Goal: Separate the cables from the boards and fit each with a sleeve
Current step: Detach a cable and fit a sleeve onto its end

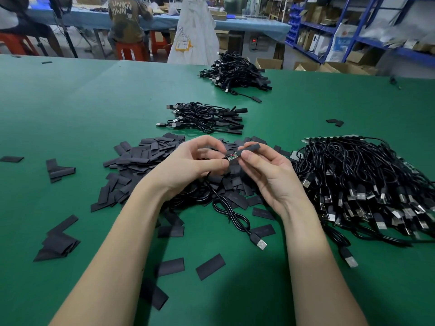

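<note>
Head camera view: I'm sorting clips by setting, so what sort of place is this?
Most likely a small electronics assembly workshop. The green table holds bulk piles of USB cables and loose black sleeves, other workers sit at a blue bench behind, and blue shelving carries cartons.

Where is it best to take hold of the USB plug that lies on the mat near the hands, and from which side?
Probably grip the USB plug by its black moulded body, just behind the metal tip, coming from above with fingers on its two long sides. It lies flat on the mat, apart from the sleeves, with its cable trailing up toward the left hand.
</note>
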A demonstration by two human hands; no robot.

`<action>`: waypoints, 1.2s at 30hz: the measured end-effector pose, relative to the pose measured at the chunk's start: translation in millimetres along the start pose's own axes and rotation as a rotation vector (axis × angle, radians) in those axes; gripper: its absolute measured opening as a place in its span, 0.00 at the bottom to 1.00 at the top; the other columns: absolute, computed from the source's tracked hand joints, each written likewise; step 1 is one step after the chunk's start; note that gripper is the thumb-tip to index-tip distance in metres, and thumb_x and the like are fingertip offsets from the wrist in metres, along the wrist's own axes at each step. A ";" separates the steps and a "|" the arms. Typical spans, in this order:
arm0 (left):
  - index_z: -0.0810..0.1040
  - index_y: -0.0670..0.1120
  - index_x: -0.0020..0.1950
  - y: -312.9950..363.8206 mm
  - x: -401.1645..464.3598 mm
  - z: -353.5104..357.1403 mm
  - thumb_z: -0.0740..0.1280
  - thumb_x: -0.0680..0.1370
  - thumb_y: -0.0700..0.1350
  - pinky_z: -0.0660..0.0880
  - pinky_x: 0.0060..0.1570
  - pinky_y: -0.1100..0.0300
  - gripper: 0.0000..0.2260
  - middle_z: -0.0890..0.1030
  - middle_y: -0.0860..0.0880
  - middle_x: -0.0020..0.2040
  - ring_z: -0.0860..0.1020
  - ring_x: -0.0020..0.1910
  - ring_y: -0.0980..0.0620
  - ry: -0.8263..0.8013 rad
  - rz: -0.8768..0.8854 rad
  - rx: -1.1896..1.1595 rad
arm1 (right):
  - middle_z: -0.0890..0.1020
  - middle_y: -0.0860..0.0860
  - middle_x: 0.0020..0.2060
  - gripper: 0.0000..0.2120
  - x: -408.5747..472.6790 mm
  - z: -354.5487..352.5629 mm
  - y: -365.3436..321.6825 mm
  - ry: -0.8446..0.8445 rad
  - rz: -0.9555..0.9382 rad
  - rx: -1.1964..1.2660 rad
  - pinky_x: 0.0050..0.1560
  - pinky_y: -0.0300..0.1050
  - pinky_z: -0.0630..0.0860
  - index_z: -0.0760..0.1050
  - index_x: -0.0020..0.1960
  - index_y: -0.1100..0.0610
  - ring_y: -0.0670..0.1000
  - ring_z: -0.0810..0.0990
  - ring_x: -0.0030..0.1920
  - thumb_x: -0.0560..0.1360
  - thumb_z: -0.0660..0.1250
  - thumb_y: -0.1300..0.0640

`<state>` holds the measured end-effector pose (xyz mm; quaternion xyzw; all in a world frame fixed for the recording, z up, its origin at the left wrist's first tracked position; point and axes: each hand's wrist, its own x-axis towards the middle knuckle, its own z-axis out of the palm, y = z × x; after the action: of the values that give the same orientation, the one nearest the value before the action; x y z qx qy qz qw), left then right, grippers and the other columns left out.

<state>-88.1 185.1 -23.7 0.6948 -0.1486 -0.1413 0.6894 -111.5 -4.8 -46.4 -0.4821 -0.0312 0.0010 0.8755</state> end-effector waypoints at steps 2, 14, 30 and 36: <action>0.80 0.42 0.50 0.0 -0.6 -1.6 0.73 0.75 0.34 0.75 0.39 0.67 0.07 0.83 0.48 0.38 0.81 0.36 0.55 0.012 0.048 0.065 | 0.87 0.54 0.46 0.09 0.7 0.2 0.0 0.012 0.008 0.009 0.47 0.36 0.81 0.86 0.45 0.56 0.47 0.86 0.48 0.65 0.76 0.64; 0.84 0.41 0.44 -2.0 1.4 0.3 0.77 0.73 0.36 0.78 0.41 0.66 0.04 0.86 0.45 0.39 0.83 0.37 0.53 0.070 0.175 0.137 | 0.87 0.54 0.45 0.07 1.7 6.8 7.3 0.015 0.039 0.047 0.47 0.36 0.81 0.87 0.44 0.56 0.48 0.86 0.47 0.66 0.76 0.63; 0.84 0.38 0.47 -6.6 4.3 5.0 0.75 0.74 0.34 0.79 0.42 0.64 0.04 0.87 0.44 0.40 0.84 0.39 0.52 0.093 0.267 0.125 | 0.87 0.55 0.45 0.09 -0.3 7.0 4.4 0.045 0.047 0.062 0.45 0.36 0.81 0.85 0.47 0.59 0.49 0.87 0.45 0.67 0.75 0.63; 0.85 0.42 0.46 -9.9 6.2 9.0 0.76 0.73 0.36 0.80 0.43 0.63 0.04 0.87 0.44 0.40 0.84 0.38 0.51 0.112 0.293 0.093 | 0.87 0.54 0.45 0.10 -2.3 8.3 2.3 0.041 0.013 0.031 0.46 0.38 0.81 0.85 0.48 0.56 0.49 0.87 0.45 0.67 0.76 0.60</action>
<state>-85.9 174.3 -33.6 0.7036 -0.2162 0.0068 0.6769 -114.2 3.4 -44.0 -0.4686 -0.0102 -0.0027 0.8833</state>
